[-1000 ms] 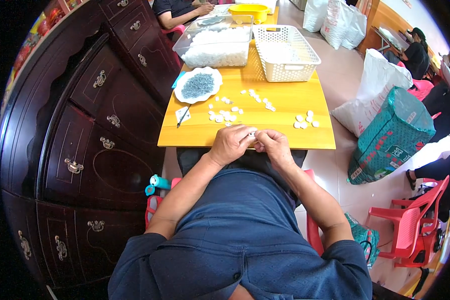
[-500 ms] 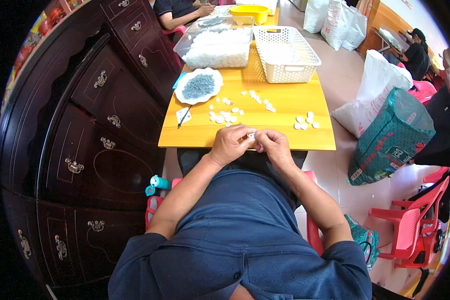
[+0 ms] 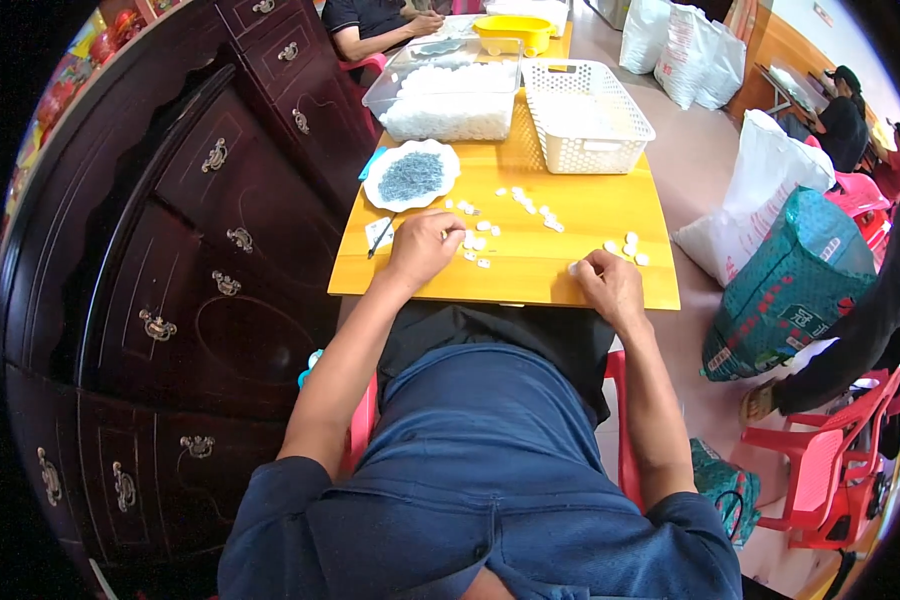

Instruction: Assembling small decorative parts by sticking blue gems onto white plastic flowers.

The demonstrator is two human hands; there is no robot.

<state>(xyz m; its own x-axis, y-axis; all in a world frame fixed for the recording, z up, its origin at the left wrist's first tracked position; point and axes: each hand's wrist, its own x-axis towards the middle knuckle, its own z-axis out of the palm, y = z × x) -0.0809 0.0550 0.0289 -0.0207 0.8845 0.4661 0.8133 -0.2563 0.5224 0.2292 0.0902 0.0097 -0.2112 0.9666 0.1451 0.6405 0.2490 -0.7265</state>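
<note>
A: In the head view, where's the left hand [image 3: 423, 247]?

B: Above the table [image 3: 530, 285], near the plate [image 3: 373, 190] of grey bits [image 3: 412, 176] and just beside the loose pieces [image 3: 483, 227]. Its thumb and fingers curl nearly together; I can't tell whether they grip anything.

A: And the right hand [image 3: 612, 288]?

B: Near the table's front edge, thumb and forefinger pinched on a small white piece [image 3: 574, 268], close to a little group [image 3: 611, 247] of similar ones.

A: How much is done?

B: Only a little, I'd judge. That group lies apart, so perhaps those are finished, though they're too small to check. The loose pieces seem left to do, and the bin [image 3: 440, 130] holds plenty of white stuff. The basket's [image 3: 595, 160] contents aren't clear.
</note>
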